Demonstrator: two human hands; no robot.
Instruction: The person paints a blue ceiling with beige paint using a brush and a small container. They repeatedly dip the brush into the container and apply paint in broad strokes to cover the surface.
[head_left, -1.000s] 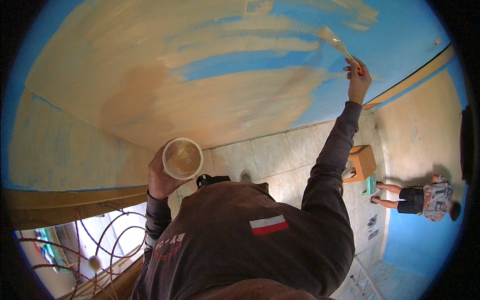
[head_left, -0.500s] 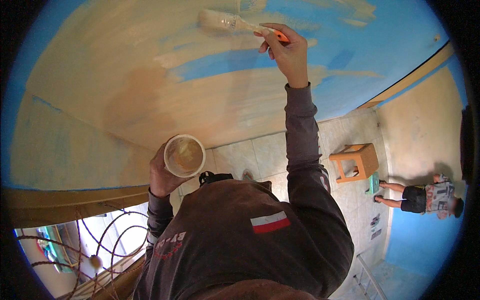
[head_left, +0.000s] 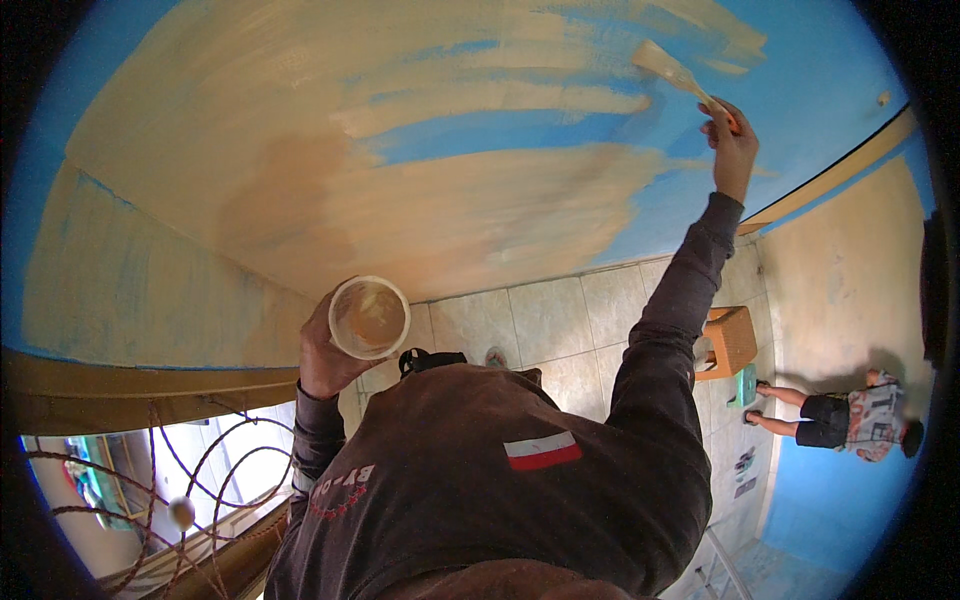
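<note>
Beige paint (head_left: 480,200) partly covers the blue wall (head_left: 500,133); far right, fingers of the right hand (head_left: 734,148) grip a slanting brush (head_left: 678,74); near left, fingers of the left hand (head_left: 325,360) clasp a round tub (head_left: 404,324).

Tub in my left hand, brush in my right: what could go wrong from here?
The tub is open and only the left hand holds it, so a tilt might spill onto the tiles. The right hand holds the brush far out, so control could suffer. The stool stands off to the right, so a sideways step might catch it.
</note>
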